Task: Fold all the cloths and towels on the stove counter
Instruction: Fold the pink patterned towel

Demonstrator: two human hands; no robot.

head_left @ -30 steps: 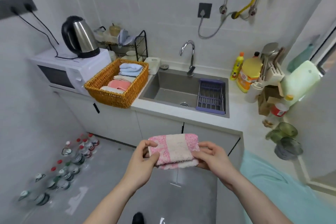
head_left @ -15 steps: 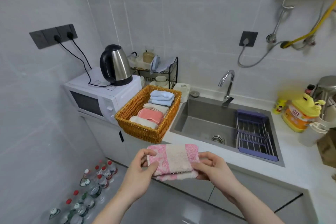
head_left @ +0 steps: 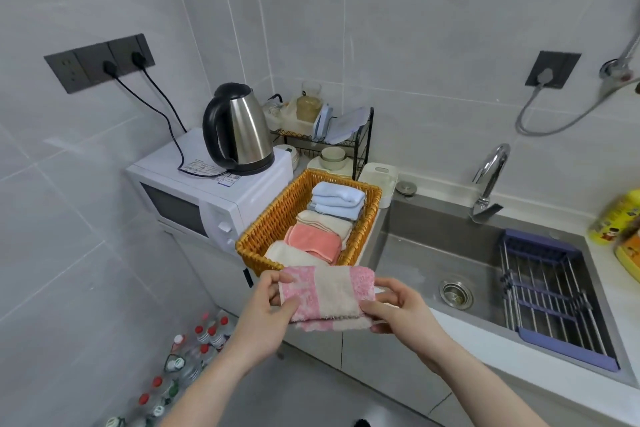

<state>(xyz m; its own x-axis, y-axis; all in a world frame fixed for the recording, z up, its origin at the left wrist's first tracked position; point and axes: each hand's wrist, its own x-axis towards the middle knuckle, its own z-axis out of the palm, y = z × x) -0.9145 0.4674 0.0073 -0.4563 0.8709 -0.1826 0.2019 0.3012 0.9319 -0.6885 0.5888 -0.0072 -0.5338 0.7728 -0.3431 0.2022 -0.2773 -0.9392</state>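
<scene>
Seeing folded pink towel pinched at both ends, left hand and right hand; thumbs on top, fingers curled beneath; held just before wicker basket.

The left hand and right hand pinch a folded pink-and-beige towel by its ends, just before a wicker basket of folded cloths beside the sink.

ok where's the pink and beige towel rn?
Head view, lower centre: the folded pink and beige towel is held between the left hand and right hand, just before the wicker basket.
</scene>
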